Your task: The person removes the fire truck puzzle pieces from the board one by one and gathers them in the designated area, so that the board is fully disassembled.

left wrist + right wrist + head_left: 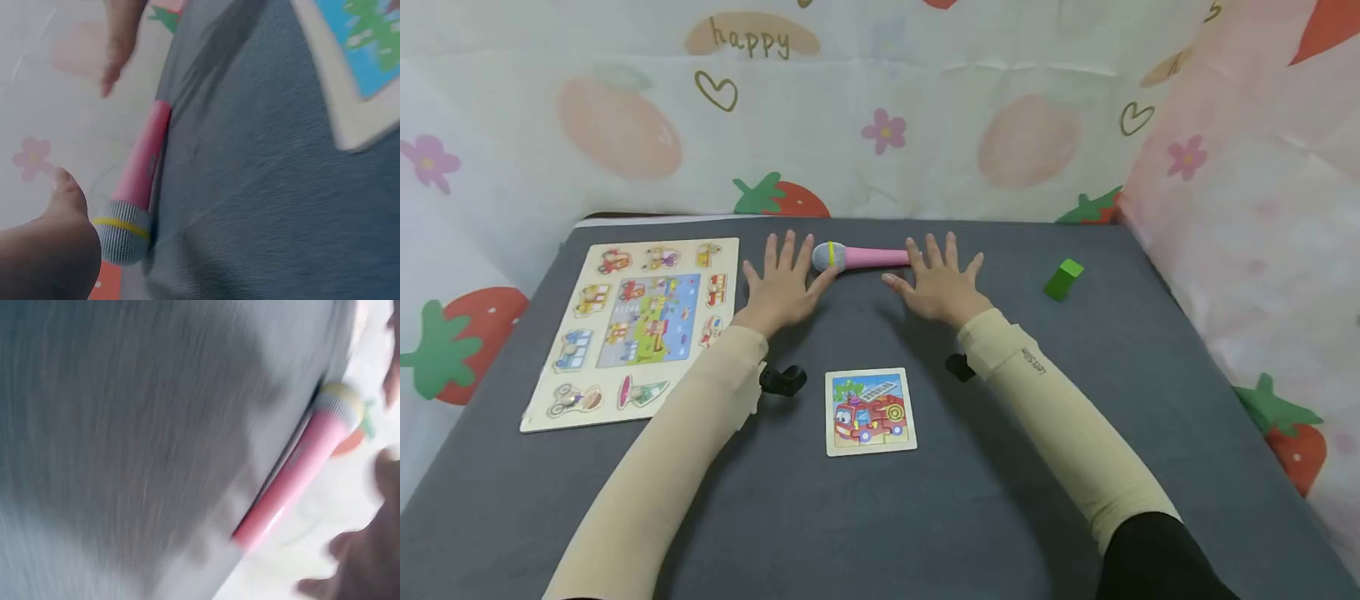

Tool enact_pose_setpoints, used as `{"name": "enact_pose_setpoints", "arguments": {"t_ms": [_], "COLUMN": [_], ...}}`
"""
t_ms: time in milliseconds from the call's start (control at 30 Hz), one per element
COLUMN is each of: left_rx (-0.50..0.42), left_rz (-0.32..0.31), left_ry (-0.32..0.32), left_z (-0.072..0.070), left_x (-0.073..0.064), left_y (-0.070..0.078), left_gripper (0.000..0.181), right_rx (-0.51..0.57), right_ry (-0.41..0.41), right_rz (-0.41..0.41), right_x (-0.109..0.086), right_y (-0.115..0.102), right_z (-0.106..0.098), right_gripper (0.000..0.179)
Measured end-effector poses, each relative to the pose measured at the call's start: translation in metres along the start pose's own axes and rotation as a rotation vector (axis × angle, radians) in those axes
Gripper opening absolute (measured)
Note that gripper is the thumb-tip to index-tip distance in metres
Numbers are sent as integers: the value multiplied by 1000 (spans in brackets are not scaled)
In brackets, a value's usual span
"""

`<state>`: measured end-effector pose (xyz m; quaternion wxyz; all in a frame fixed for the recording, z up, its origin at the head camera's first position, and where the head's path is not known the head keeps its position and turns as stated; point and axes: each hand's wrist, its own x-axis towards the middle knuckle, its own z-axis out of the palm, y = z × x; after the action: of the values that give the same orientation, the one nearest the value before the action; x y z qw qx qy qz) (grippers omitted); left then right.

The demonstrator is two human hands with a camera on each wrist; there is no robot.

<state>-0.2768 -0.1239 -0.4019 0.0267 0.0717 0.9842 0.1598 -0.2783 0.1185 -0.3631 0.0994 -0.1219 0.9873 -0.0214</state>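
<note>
A pink toy microphone (876, 257) with a grey head and a yellow band lies sideways near the table's back edge. My left hand (782, 287) is spread above the table by the microphone's head, its thumb overlapping that end in the head view. My right hand (942, 286) is spread by the handle end, fingers apart. Neither hand holds anything. In the left wrist view, the microphone (140, 169) shows beyond my thumb, with a gap between them. The right wrist view is blurred; there the microphone (300, 469) lies apart from my fingers.
A small framed fire-truck puzzle (871, 412) lies at the middle front. To the left is a large vehicle puzzle board (577, 321), partly behind my left forearm. A green block (1063, 279) stands at the right. Printed curtains (925, 100) hang behind the grey table (985, 525).
</note>
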Motion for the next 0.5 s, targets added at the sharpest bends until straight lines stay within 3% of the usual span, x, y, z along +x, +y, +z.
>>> {"name": "enact_pose_setpoints", "arguments": {"t_ms": [67,133,267,367,500], "left_rx": [-22,-60,-162,-232,-201], "left_rz": [47,123,298,395,483], "left_ry": [3,6,-7,-12,54], "left_z": [4,10,29,45,61], "left_x": [-12,-31,-85,-119,-143], "left_y": [4,10,18,17,12], "left_gripper": [79,78,75,73,66], "right_rx": [-12,-9,116,222,269], "right_ry": [-14,-11,16,25,36], "right_rz": [-17,-47,-146,-268,-387], "right_x": [-12,-30,-71,-91,-102], "right_y": [-2,-3,-5,-7,-9], "right_z": [6,14,30,41,49], "right_gripper": [80,76,54,37,32]}}
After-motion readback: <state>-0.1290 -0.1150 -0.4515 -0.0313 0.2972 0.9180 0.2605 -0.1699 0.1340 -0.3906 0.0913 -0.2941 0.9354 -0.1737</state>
